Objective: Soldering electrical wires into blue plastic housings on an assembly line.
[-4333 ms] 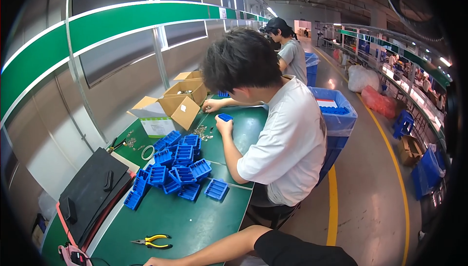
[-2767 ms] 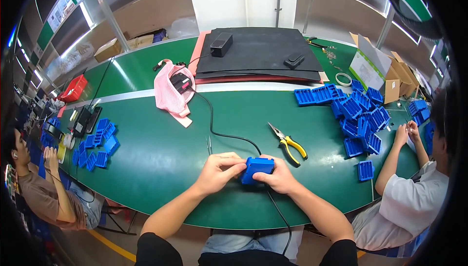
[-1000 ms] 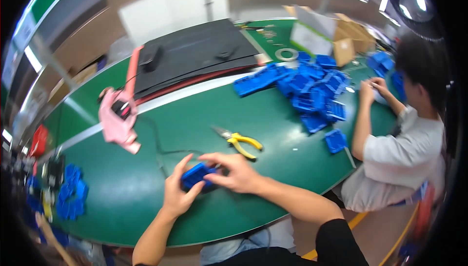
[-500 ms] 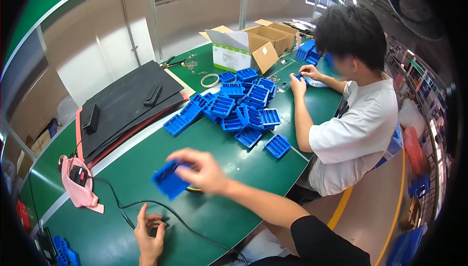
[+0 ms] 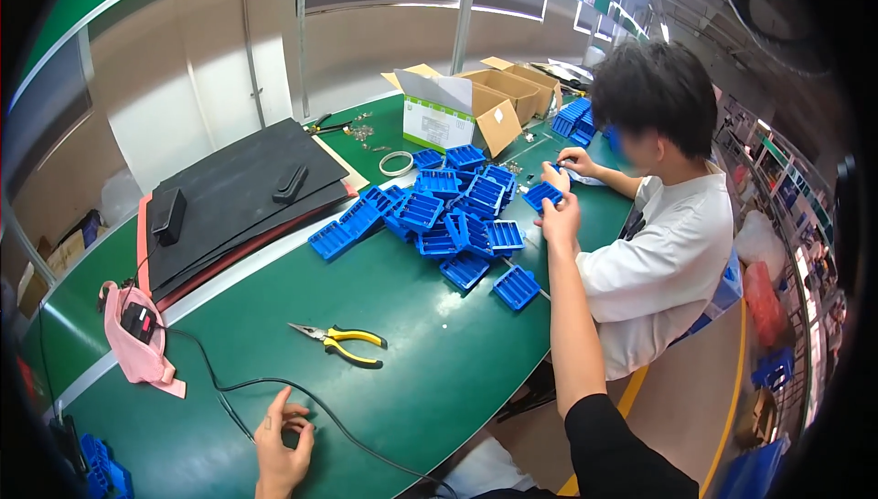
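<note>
My right hand (image 5: 562,218) is stretched far out at the right and pinches a blue battery holder (image 5: 542,195), a slotted plastic tray. It is beside the co-worker's hands (image 5: 565,170) and to the right of a heap of similar blue battery holders (image 5: 457,202). One more blue battery holder (image 5: 518,288) lies apart at the near edge of the heap. My left hand (image 5: 283,444) rests low over the table by a black cable (image 5: 315,396), fingers loosely curled and apart from the thumb, holding nothing. Needle-nose pliers (image 5: 343,342) with yellow-black handles lie mid-table.
A co-worker in a white shirt (image 5: 681,225) sits at the right of the green table (image 5: 247,316). Open cardboard boxes (image 5: 457,115) stand behind the heap. Black sheets (image 5: 233,206) are stacked at the left, near a pink pouch (image 5: 137,343). A tape roll (image 5: 396,164) lies beyond.
My right hand has carried the blue battery holder from the near middle up and right, beside the co-worker. The pliers, mostly hidden before, now show. My left hand has stayed about in place.
</note>
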The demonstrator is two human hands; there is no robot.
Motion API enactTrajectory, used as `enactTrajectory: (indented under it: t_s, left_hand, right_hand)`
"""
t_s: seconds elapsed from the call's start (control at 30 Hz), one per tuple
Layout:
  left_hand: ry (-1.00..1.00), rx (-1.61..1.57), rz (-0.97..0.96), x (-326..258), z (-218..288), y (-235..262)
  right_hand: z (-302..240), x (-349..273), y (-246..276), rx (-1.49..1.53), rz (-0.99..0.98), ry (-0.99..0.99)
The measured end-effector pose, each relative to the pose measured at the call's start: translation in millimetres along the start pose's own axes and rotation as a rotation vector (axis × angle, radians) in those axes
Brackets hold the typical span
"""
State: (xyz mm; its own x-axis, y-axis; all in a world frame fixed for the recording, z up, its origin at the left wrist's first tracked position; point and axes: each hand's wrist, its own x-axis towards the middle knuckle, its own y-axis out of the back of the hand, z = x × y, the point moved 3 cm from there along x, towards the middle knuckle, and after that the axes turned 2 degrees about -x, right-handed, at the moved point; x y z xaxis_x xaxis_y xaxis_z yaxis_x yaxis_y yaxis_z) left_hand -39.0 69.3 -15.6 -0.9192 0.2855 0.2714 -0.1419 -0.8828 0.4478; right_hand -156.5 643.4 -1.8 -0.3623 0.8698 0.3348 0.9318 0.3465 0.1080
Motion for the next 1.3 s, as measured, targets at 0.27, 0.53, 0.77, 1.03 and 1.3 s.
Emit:
enactTrajectory:
  t_s: [0.27,0.53,0.77,1.03,1.3]
  left_hand:
    - [0.006,0.001,-0.008,0.2,1.7,-3.1]
    - [-0.009,0.012,-0.011,-1.7,-1.8,-1.9]
    - [-0.049,0.059,0.029,-1.4,1.1,-4.1]
    - [-0.462,0.520,0.014,18.8,81.8,-22.3]
    - [-0.283,0.315,0.174,41.3,54.1,26.5]
  right_hand:
    - [-57.6,-51.3,27.6,-0.526,-0.095,0.244]
    - [-47.0,-151.2,66.9,-0.659,-0.426,0.370]
    - [-64.0,-179.9,79.1,-0.461,-0.451,0.527]
    - [-149.7,-311.5,-1.6,0.096,-1.329,0.531]
    - [-150.3,-305.1,-40.5,-0.147,-1.102,0.904]
